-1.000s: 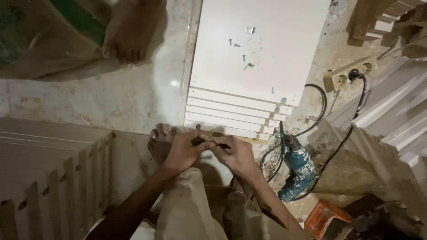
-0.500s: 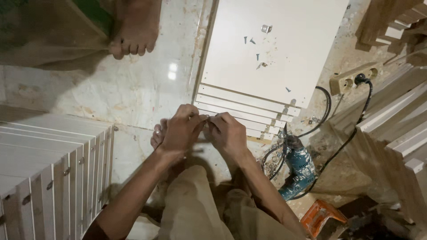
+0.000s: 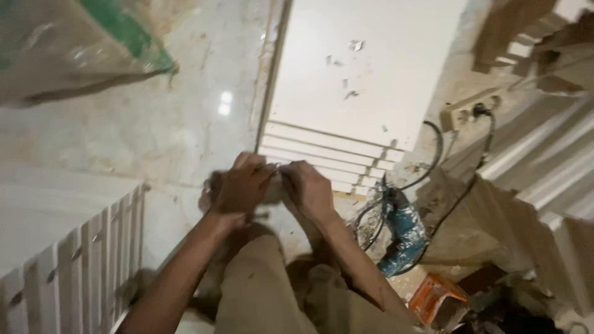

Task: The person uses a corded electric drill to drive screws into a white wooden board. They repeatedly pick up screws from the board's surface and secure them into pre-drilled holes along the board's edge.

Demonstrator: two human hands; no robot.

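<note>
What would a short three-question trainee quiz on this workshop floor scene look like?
1. True or false: the left hand and the right hand are brought together at the fingertips over the person's knees.
2. Which tool lies on the floor to the right of the hands? A) a blue power drill B) a handsaw C) a paint roller
3. Fill in: the stack of white boards lies straight ahead of the hands, and its near edges are stepped like ____.

Key: 1 true; 2 A; 3 stairs. Whatever the fingers pinch is too small and blurred to make out.
</note>
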